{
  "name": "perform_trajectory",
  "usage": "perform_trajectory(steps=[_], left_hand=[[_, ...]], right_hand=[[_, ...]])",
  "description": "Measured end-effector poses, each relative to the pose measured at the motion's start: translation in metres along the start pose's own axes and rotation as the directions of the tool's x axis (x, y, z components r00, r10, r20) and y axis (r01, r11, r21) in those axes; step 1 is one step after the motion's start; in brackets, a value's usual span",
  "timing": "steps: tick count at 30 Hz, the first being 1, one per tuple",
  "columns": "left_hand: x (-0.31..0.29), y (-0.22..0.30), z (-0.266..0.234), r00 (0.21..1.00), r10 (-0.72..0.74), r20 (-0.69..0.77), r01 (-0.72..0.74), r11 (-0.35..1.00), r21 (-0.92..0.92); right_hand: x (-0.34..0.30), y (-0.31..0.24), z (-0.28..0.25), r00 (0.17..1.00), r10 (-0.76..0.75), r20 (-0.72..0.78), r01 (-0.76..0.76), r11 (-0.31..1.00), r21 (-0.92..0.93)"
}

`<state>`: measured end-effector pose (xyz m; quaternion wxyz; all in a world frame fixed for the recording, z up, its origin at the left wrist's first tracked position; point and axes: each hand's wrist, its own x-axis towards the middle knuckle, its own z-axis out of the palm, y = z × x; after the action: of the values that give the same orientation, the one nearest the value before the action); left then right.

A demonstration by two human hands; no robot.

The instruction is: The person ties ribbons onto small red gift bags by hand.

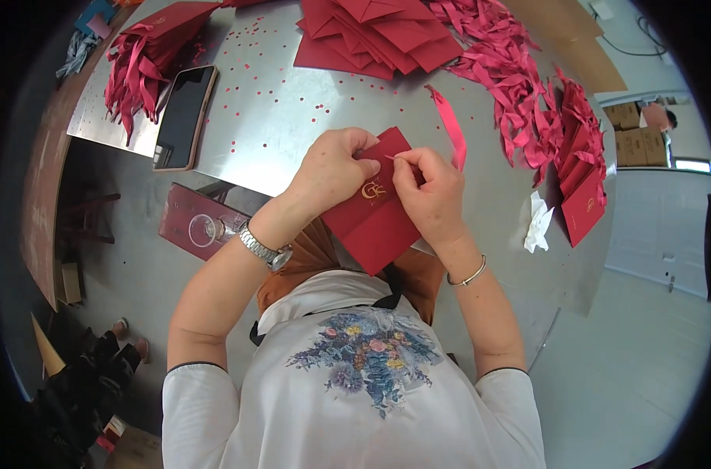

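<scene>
In front of my body is a red paper envelope (377, 234) with a gold emblem, tilted across the near edge of the metal table. My left hand (334, 170) is closed on its left side, the thumb lying on the front face near the upper end. My right hand (431, 191) is in a pinch against the upper right part, with a thin pink tip, apparently ribbon, showing at its fingertips. A pink-red ribbon (449, 129) runs from behind that hand up over the table; whether it joins the pinched tip is hidden.
The metal table (269, 148) bears scattered red paper dots, a phone (185, 117), stacked red envelopes (379, 35) and a heap of ribbons (519, 94). Ribboned envelopes lie left (148, 59) and right (582, 195), near a crumpled white tissue (537, 223). Below left, a clear cup (205, 230) rests on a stool.
</scene>
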<state>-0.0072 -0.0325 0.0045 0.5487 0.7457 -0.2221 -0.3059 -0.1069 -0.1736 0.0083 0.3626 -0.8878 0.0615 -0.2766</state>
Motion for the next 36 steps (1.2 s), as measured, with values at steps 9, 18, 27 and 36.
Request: perform_trajectory(steps=[9, 18, 27, 36], left_hand=[[-0.004, 0.005, -0.002, 1.0, -0.026, 0.016, 0.027, 1.0, -0.016], [-0.005, 0.002, 0.004, 0.995, 0.093, -0.044, -0.079, 0.966, 0.245], [-0.009, -0.001, 0.012, 0.976, 0.194, -0.096, -0.139, 0.903, 0.405], [-0.008, -0.003, 0.014, 0.953, 0.281, -0.111, -0.213, 0.886, 0.412]], right_hand=[[0.003, -0.002, 0.004, 0.994, -0.108, 0.005, 0.108, 0.986, -0.128], [0.013, -0.017, -0.006, 0.896, -0.272, 0.352, 0.42, 0.779, -0.466], [0.008, -0.018, 0.001, 0.929, -0.15, 0.34, 0.305, 0.829, -0.468], [0.021, -0.002, 0.009, 0.946, 0.052, 0.321, 0.046, 0.956, -0.291]])
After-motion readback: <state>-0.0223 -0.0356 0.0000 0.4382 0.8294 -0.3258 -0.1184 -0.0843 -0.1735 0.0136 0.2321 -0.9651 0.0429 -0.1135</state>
